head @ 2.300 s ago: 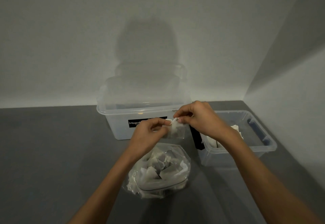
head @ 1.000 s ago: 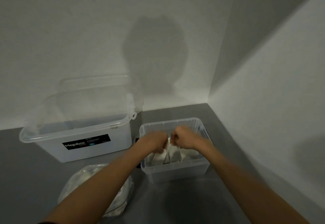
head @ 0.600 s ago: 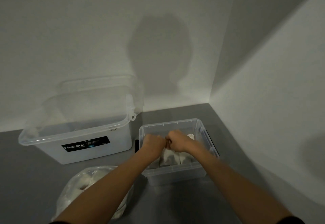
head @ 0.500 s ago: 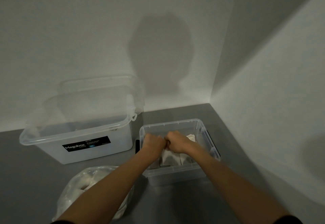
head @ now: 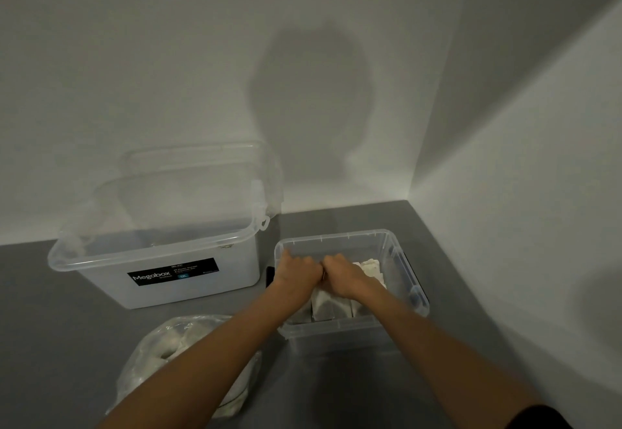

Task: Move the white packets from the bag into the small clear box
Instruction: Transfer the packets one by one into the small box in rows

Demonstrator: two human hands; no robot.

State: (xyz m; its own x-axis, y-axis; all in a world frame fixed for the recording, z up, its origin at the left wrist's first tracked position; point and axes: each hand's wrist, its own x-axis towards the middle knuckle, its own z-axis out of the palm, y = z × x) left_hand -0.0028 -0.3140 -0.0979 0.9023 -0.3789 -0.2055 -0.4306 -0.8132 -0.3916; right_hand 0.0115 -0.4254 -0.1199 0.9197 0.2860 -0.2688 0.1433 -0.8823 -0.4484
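Both grips: your left grip (head: pixel 298 272) and right grip (head: pixel 346 277) sit knuckle to knuckle, low inside the small clear box (head: pixel 336 235).
Grip state: both clenched, fingers curled under; they look to be pinching the top edge of one white packet (head: pixel 324 305), though your fingertips are hidden.
Packet in hand: hangs below your knuckles, inside the box, by its near wall; whether it rests on the box floor, cannot tell.
Box position: lid off, towards the far right corner of the table (head: pixel 50 344).
Already across: other packets (head: pixel 370 267) lie loose by the box's right wall; count unclear.
Source: bag (head: pixel 188 344), clear, at the table's near edge under your left forearm, bulging with white contents.
Bystander: large box (head: pixel 161 280) marked Megabox, open, by the far edge, just beside the small one; not part of this job.
Progress: a few across, the bulk left in the bag, by my reckoning.
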